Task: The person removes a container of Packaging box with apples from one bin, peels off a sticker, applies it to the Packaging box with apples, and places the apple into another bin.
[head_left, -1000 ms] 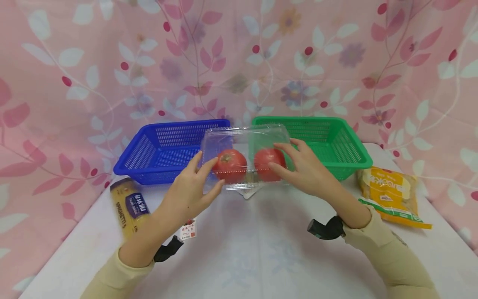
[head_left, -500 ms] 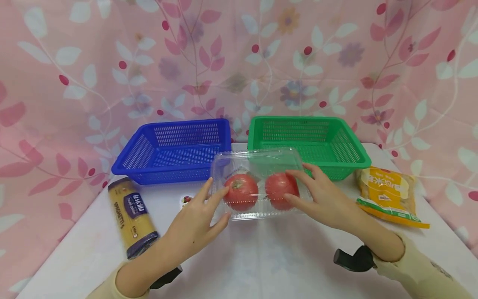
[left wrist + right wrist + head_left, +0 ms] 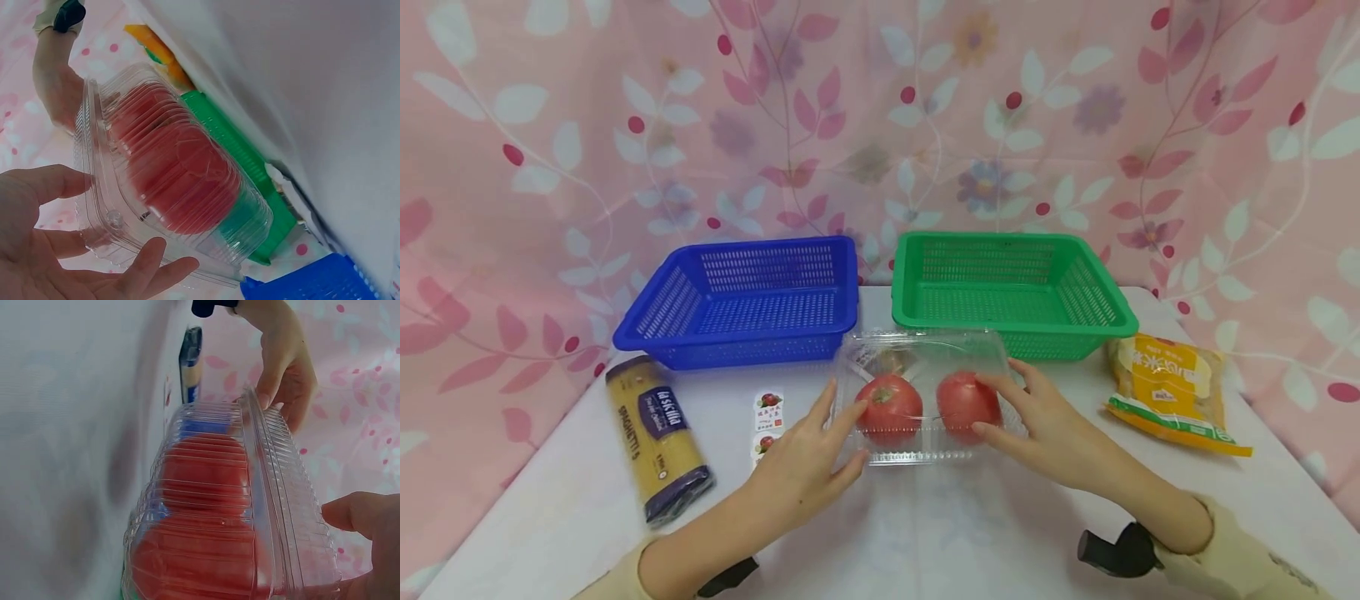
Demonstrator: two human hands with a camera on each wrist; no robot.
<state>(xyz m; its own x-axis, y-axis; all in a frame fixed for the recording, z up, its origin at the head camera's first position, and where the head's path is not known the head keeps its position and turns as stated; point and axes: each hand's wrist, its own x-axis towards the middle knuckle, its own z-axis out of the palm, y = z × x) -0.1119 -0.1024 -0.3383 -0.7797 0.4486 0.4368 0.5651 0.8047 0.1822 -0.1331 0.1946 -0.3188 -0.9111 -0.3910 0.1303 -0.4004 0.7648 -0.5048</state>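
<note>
Pink floral cloth (image 3: 880,108) backs the surface (image 3: 940,533); at frame centre, left hand (image 3: 805,458) and right hand (image 3: 1048,429), fingers half-curled, grip opposite ends of a clear box (image 3: 930,412) holding two tomatoes (image 3: 889,410).

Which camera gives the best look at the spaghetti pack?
The head view: the spaghetti pack lies there in full, its label readable. The right wrist view shows it small and nearly edge-on, past the clear container; the left wrist view doesn't show it.

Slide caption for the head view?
Left hand and right hand holding a clear container of tomatoes, blue basket and green basket behind.
</note>
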